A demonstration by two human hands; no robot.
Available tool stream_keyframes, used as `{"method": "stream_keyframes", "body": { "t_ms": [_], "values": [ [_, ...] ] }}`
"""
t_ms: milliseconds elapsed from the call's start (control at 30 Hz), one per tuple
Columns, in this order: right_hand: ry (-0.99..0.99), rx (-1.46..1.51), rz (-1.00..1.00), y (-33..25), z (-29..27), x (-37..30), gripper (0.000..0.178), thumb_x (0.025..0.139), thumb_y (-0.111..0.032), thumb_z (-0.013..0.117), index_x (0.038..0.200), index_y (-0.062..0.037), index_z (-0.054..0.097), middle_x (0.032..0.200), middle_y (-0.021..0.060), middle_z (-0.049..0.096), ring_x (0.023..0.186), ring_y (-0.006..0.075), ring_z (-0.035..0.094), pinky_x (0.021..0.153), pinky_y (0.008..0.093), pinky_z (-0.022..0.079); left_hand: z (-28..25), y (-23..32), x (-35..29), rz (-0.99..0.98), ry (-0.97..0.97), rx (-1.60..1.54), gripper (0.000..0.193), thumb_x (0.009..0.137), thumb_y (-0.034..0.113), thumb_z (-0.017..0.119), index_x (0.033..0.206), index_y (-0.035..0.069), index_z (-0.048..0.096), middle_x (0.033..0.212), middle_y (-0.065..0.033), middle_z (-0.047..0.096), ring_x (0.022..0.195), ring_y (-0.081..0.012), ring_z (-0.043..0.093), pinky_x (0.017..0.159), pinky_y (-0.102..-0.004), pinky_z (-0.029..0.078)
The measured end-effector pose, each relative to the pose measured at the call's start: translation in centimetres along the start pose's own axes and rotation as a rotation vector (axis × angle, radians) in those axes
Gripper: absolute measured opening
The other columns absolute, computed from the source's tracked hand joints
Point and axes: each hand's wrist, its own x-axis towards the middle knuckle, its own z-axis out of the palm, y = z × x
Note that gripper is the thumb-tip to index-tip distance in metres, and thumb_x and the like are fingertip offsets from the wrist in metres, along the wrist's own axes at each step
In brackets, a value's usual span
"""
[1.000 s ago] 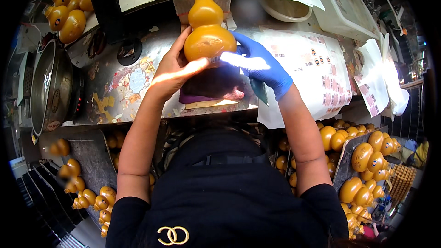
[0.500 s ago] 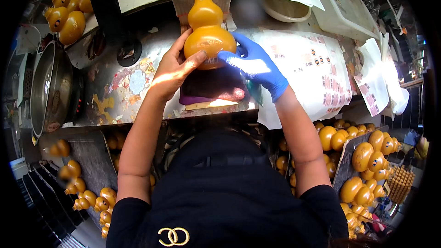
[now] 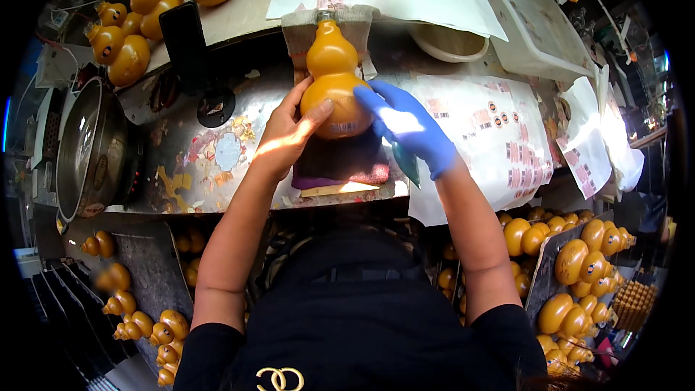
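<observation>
An orange gourd-shaped bottle (image 3: 332,80) lies on the metal worktop (image 3: 217,152), its neck pointing away from me onto a folded grey cloth (image 3: 329,25). My bare left hand (image 3: 286,134) cups its lower left side. My right hand (image 3: 405,127), in a blue glove, presses on the right side of its belly, where a small printed label shows. A dark purple pad (image 3: 340,166) lies under the bottle, just in front of my hands.
Sheets of printed stickers (image 3: 499,137) cover the worktop to the right. More orange gourds are piled at the far left (image 3: 134,22), in crates at the lower right (image 3: 579,261) and lower left (image 3: 145,318). A metal pan (image 3: 83,152) sits left, a bowl (image 3: 445,43) behind.
My gloved right hand has slid up and inward from the bottle's lower right onto its belly. The left hand keeps its hold and the bottle has hardly moved.
</observation>
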Motion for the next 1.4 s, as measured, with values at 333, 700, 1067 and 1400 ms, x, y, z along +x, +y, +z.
{"method": "stream_keyframes", "body": {
  "t_ms": [333, 700, 1067, 1400],
  "values": [
    [-0.011, 0.114, -0.058, 1.2, -0.2, 0.0, 0.057, 0.089, -0.048, 0.061, 0.12, 0.0002, 0.057, 0.078, -0.0004, 0.055, 0.062, 0.0055, 0.045, 0.057, 0.0207, 0.04, -1.1, -0.9, 0.6, -0.02, -0.031, -0.054, 0.08, 0.086, 0.04, 0.067, 0.142, -0.004, 0.032, 0.136, -0.0189, 0.046, 0.125, -0.0232, 0.045, 0.106, -0.0306, 0.032],
    [0.022, -0.047, -0.253, 3.5, -0.1, 0.5, 0.062, 0.081, -0.029, 0.075, 0.131, -0.0014, 0.051, 0.077, -0.0029, 0.055, 0.066, 0.0036, 0.046, 0.06, 0.0193, 0.041, -1.5, -0.2, -0.1, 0.044, -0.151, -0.01, 0.086, 0.083, 0.025, 0.073, 0.146, -0.003, 0.021, 0.136, -0.0173, 0.045, 0.124, -0.0234, 0.047, 0.104, -0.0331, 0.037],
    [0.175, 1.243, -0.082, 5.6, 0.2, -2.8, 0.041, 0.093, -0.036, 0.053, 0.114, -0.0002, 0.056, 0.104, 0.0136, 0.062, 0.09, 0.0236, 0.061, 0.083, 0.0337, 0.05, -1.5, -1.0, 0.0, 0.099, -0.167, 0.054, 0.091, 0.081, 0.024, 0.074, 0.148, 0.001, 0.019, 0.138, -0.0179, 0.043, 0.126, -0.0238, 0.045, 0.105, -0.0338, 0.036],
    [0.645, 0.075, -0.471, 5.0, 6.2, -3.3, 0.028, 0.082, -0.012, 0.074, 0.1, -0.0016, 0.057, 0.087, 0.0066, 0.059, 0.078, 0.013, 0.058, 0.07, 0.0258, 0.049, -2.1, -2.0, 0.5, 0.197, -0.103, 0.282, 0.099, 0.075, 0.045, 0.075, 0.147, 0.001, 0.023, 0.142, -0.0229, 0.04, 0.129, -0.0279, 0.043, 0.106, -0.034, 0.034]
  ]
}}
